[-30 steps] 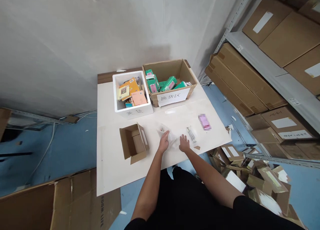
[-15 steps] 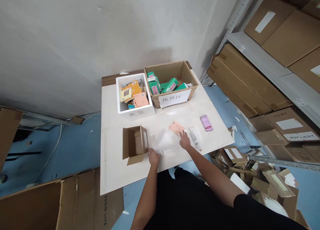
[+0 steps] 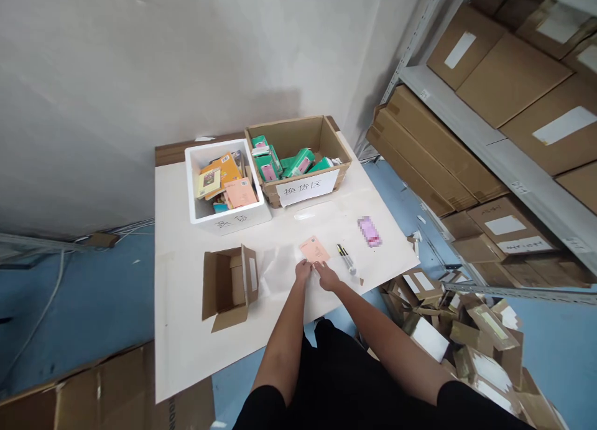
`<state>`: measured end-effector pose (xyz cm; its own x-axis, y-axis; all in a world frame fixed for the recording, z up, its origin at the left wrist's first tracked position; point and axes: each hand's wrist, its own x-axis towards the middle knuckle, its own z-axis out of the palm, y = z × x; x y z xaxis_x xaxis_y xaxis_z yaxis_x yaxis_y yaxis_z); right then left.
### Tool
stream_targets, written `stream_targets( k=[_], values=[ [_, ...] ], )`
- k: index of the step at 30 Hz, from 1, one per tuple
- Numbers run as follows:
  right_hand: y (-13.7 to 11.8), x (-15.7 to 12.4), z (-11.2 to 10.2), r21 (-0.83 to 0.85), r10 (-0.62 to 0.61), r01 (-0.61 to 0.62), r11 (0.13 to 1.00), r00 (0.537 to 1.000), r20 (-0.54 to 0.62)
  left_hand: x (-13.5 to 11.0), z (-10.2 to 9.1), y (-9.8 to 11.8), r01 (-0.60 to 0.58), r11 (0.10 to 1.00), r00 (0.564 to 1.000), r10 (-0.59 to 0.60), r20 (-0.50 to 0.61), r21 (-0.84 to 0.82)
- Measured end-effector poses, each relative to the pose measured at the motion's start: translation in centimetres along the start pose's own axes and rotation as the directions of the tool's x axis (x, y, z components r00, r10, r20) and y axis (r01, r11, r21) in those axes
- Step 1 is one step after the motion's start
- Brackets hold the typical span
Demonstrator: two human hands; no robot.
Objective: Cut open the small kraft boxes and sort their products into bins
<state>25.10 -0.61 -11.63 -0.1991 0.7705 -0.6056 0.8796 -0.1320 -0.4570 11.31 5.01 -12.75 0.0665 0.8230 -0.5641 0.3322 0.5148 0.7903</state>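
Partly hiding its near edge, left hand [image 3: 303, 270] and right hand [image 3: 328, 277] hold a pink booklet [image 3: 314, 248] too small to read.

A grey wall [image 3: 140, 69] backs the white table [image 3: 181, 330] on a blue floor [image 3: 102, 299], with metal shelving [image 3: 466, 128] at right.

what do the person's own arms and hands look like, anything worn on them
The left hand and right hand are gloveless. Black sleeves end around the elbows, leaving the forearms bare. No watch or bracelet shows; the fingers are too small to rule out rings.
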Motion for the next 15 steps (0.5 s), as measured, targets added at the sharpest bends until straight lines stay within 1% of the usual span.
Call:
stream_targets(
  k=[2, 5, 8, 12, 15],
  values=[
    [0.3, -0.1, -0.4, 0.033, -0.008, 0.008, 0.999, 1.0, 0.01, 1.0, 0.1, 0.3, 0.023, 1.0, 1.0, -0.023, 0.018, -0.013],
    [0.6, -0.1, -0.9, 0.101, 0.009, -0.01, 0.995, 1.0, 0.007, 1.8, 0.2, 0.6, 0.05, 0.999, 0.998, -0.05, 0.033, -0.002],
    [1.1, 0.0, -1.1, 0.173, 0.022, -0.019, 0.985, 1.0, -0.016, 2.0, 0.4, 0.9, 0.068, 0.996, 0.997, -0.07, 0.031, 0.054],
    [1.6, 0.0, -0.8, 0.241, 0.016, -0.001, 0.97, 0.998, -0.06, 1.9, 0.8, 1.4, 0.089, 0.983, 0.996, -0.091, 0.006, 0.16],
    [2.0, -0.1, -0.5, 0.272, 0.013, 0.009, 0.962, 0.997, -0.079, 1.7, 1.1, 1.7, 0.082, 0.969, 0.997, -0.08, -0.021, 0.233]
  ],
)
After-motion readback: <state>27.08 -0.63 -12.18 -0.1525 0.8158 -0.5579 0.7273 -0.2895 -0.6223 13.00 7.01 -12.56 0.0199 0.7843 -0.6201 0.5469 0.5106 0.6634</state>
